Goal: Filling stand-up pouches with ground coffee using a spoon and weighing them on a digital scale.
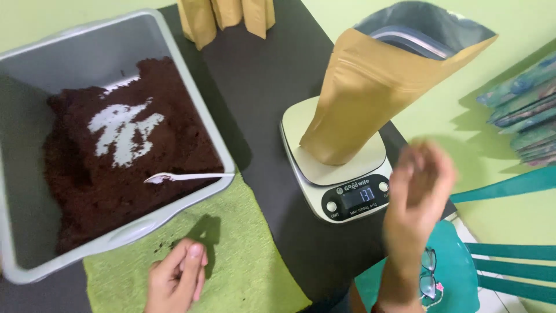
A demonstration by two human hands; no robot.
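The left hand [176,278] rests loosely curled, holding nothing, on a green textured cloth mat [243,261] at the near edge of the dark surface [260,75]. The right hand [420,185] is raised above the near right corner of the surface, blurred; it appears to hold nothing, but how far its fingers are spread cannot be told. Just left of and below the right hand stands a white digital kitchen scale with a lit display [347,191], and on its platform an open tan paper stand-up pouch with a silver foil lining [370,87] leans toward the right. Just beyond the left hand, a large grey rectangular plastic tub [191,104] overlaps the far edge of the cloth mat; it holds dark brown ground powder [116,179], scraped thin in one patch so the pale floor of the tub shows. A white plastic spoon [185,177] lies with its handle on the tub's right rim and its bowl on the powder. A strip of bare dark surface runs between tub and scale. More tan pouches [226,17] stand at the far edge. Off the surface's right edge are a teal chair [509,255] and a pair of spectacles [428,272].
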